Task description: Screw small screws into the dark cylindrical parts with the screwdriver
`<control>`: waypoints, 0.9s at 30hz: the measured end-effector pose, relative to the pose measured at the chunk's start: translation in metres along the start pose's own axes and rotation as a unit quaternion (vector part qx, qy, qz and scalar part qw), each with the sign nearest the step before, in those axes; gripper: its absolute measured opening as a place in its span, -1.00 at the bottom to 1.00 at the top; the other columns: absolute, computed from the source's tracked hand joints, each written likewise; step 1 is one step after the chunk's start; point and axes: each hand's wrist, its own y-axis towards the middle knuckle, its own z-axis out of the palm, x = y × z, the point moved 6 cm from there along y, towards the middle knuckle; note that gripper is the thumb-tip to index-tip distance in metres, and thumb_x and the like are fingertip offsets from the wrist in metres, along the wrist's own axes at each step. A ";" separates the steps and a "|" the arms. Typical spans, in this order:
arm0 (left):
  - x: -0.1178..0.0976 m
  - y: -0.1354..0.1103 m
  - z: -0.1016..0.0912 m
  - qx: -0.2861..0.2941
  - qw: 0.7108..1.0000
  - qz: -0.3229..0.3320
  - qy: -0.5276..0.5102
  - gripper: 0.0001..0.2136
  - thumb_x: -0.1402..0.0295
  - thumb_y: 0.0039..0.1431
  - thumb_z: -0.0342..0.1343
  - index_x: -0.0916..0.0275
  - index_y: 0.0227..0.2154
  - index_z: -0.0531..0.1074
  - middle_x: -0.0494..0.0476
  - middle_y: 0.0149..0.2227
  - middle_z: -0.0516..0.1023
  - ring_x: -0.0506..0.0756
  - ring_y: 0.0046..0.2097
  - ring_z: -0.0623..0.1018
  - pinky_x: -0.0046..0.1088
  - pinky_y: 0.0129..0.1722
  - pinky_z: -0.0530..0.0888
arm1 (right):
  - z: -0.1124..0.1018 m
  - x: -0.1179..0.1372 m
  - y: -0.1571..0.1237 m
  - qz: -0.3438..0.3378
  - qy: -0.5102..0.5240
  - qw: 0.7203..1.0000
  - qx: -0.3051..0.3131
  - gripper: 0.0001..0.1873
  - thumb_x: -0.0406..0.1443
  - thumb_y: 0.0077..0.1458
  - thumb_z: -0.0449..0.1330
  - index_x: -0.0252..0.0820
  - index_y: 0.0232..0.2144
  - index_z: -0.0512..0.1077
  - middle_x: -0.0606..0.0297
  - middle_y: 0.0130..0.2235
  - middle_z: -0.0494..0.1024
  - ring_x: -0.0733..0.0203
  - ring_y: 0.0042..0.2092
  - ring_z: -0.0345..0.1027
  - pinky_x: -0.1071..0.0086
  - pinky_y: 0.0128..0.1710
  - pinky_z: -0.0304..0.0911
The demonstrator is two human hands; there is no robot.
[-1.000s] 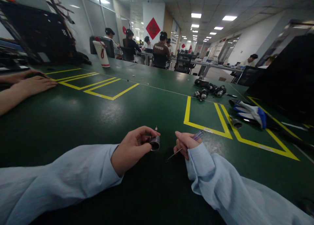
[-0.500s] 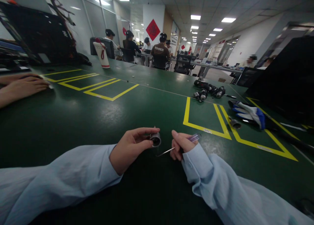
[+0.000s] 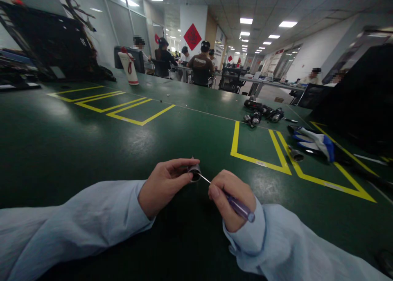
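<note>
My left hand (image 3: 164, 185) pinches a small dark metal cylinder (image 3: 194, 172) between thumb and fingers, just above the green table (image 3: 92, 150). In my right hand (image 3: 231, 199) I grip a thin screwdriver with a purple see-through handle (image 3: 238, 208). Its metal shaft (image 3: 205, 179) points up and left, with the tip at the open mouth of the cylinder. Both forearms in light blue sleeves rest on the table near its front edge.
Yellow tape boxes mark the table. To the right lie several dark metal parts (image 3: 260, 113), a blue-and-white glove (image 3: 315, 138) and a small metal sleeve (image 3: 296, 154). A white cup (image 3: 129, 68) stands far left. Several people sit at desks beyond the table.
My right hand turned the screwdriver round and brought its tip to the cylinder's mouth. Another person's hands at the left edge have gone from view.
</note>
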 end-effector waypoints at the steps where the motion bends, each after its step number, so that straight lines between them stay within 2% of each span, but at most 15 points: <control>1: 0.000 0.000 0.000 0.000 1.000 0.001 0.004 -0.71 0.44 -0.16 0.17 0.31 -0.27 0.47 0.17 -0.25 0.54 0.11 -0.23 0.51 -0.32 -0.16 0.44 | 0.001 0.004 0.000 -0.019 -0.022 1.000 0.010 -0.79 -0.36 0.05 -0.04 -0.20 -0.60 0.26 0.32 -0.60 0.31 0.30 -0.51 0.16 0.38 -0.49 0.11; 7: -0.006 -0.001 0.001 -0.002 0.999 0.030 0.042 -0.77 0.47 -0.17 0.16 0.32 -0.34 0.49 0.17 -0.27 0.55 0.11 -0.23 0.52 -0.32 -0.14 0.44 | 0.006 0.016 0.000 -0.101 -0.075 0.991 0.054 -0.85 -0.43 0.02 -0.04 -0.22 -0.55 0.24 0.25 -0.56 0.37 0.28 -0.49 0.18 0.37 -0.47 0.14; 12: -0.010 -0.001 0.001 -0.010 0.995 0.070 0.072 -0.85 0.51 -0.16 0.12 0.30 -0.44 0.51 0.15 -0.28 0.56 0.12 -0.16 0.50 -0.33 -0.10 0.43 | 0.009 0.018 -0.003 -0.108 -0.078 0.988 0.076 -0.86 -0.43 0.02 -0.03 -0.25 -0.54 0.25 0.22 -0.55 0.37 0.27 -0.48 0.17 0.36 -0.47 0.13; 19: -0.010 -0.001 0.001 -0.004 0.993 0.086 0.078 -0.86 0.51 -0.14 0.10 0.31 -0.45 0.50 0.14 -0.29 0.56 0.10 -0.16 0.51 -0.39 -0.13 0.44 | 0.013 0.021 -0.006 -0.112 -0.107 0.985 0.070 -0.85 -0.46 -0.01 -0.02 -0.26 -0.57 0.27 0.20 -0.54 0.37 0.26 -0.47 0.16 0.36 -0.49 0.10; 24: -0.004 0.008 -0.002 -0.004 0.995 0.074 0.069 -0.83 0.46 -0.12 0.10 0.32 -0.38 0.48 0.16 -0.29 0.55 0.10 -0.24 0.52 -0.36 -0.19 0.46 | 0.005 0.014 -0.003 -0.076 -0.044 0.995 0.037 -0.84 -0.41 0.02 -0.01 -0.25 -0.55 0.29 0.25 -0.54 0.38 0.29 -0.46 0.20 0.37 -0.44 0.14; 25: -0.002 0.012 -0.005 -0.012 0.995 0.070 0.065 -0.82 0.44 -0.12 0.10 0.32 -0.37 0.47 0.16 -0.28 0.55 0.10 -0.25 0.53 -0.35 -0.21 0.46 | 0.002 0.010 -0.002 -0.050 -0.017 0.998 0.018 -0.82 -0.38 0.03 -0.01 -0.24 -0.57 0.30 0.28 -0.56 0.37 0.30 -0.47 0.20 0.38 -0.44 0.14; 27: 0.001 0.020 -0.010 -0.030 0.996 0.068 0.056 -0.80 0.43 -0.12 0.11 0.32 -0.35 0.46 0.16 -0.28 0.54 0.10 -0.27 0.53 -0.33 -0.21 0.46 | -0.002 -0.007 0.000 0.046 0.047 0.998 -0.019 -0.77 -0.32 0.04 0.01 -0.22 -0.61 0.31 0.33 -0.60 0.35 0.33 -0.51 0.20 0.41 -0.48 0.13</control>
